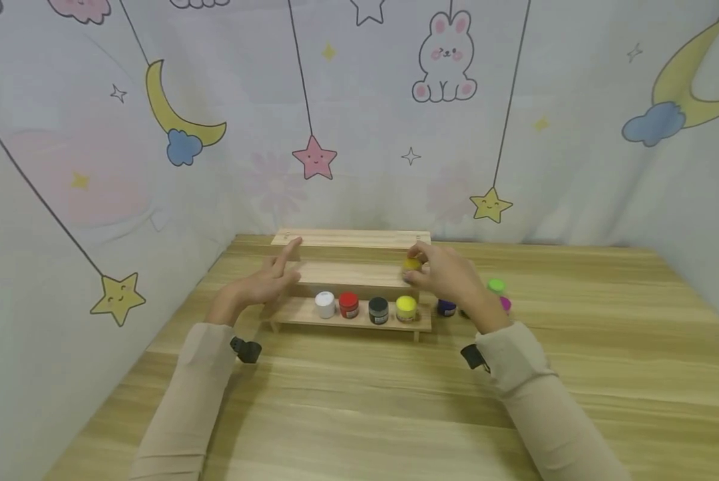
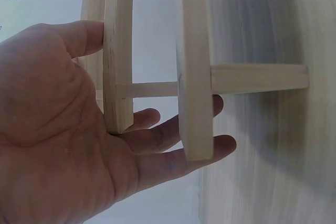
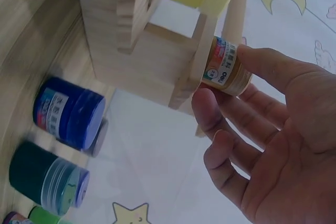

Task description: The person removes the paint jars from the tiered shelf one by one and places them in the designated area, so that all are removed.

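We saw four paint jars (image 1: 377, 310) below and between two hands held apart, more jars (image 1: 446, 307) below the right wrist (image 1: 493, 322), the left hand (image 1: 263, 282) spread against a wooden rack (image 1: 347, 274), the right (image 1: 450, 270) pinching an ochre jar (image 3: 227, 69) there, a curtain (image 1: 371, 100) beyond both.

Rack (image 1: 341, 272): pale wood, three stepped tiers, standing on the worktop (image 1: 359, 407); left hand (image 1: 260, 284) against its left end. Ochre-yellow jar (image 1: 411, 266): small, printed label, upright at the middle tier's right end, pinched by the right hand (image 1: 452, 272). Near, lowest tier, left to right, all upright: white jar (image 1: 325, 305), red jar (image 1: 349, 305), black jar (image 1: 378, 310), yellow jar (image 1: 406, 308).
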{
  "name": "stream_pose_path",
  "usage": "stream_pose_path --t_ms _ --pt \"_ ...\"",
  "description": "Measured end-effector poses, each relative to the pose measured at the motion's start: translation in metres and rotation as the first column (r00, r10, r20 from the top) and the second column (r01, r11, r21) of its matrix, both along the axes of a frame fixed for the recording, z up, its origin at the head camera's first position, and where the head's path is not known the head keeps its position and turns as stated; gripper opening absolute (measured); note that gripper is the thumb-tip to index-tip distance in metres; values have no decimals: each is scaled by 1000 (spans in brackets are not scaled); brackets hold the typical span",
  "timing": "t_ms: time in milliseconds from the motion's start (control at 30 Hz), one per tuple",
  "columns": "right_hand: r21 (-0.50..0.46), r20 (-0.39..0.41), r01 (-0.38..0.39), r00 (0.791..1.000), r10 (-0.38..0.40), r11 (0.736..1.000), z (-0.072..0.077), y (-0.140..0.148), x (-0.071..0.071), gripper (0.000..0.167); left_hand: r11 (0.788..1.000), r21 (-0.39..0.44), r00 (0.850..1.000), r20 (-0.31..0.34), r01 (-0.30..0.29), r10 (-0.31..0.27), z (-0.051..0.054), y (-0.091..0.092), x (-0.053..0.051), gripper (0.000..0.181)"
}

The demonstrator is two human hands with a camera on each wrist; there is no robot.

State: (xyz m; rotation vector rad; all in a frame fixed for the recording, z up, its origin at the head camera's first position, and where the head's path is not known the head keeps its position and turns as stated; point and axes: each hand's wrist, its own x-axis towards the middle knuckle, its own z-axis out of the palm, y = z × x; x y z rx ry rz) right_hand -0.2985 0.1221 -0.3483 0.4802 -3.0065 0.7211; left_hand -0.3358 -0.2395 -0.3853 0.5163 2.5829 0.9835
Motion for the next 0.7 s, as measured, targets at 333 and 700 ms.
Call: stream_pose_path --t_ms 333,700 --pt "-2 -7 -36 999 36 999 1 13 0 44 1000 -5 1000 2 -10 10 -2 1 0 72" --pt "39 20 -151 988 150 988 10 45 0 46 1000 -10 1000 -11 5 -5 0 2 2 72"
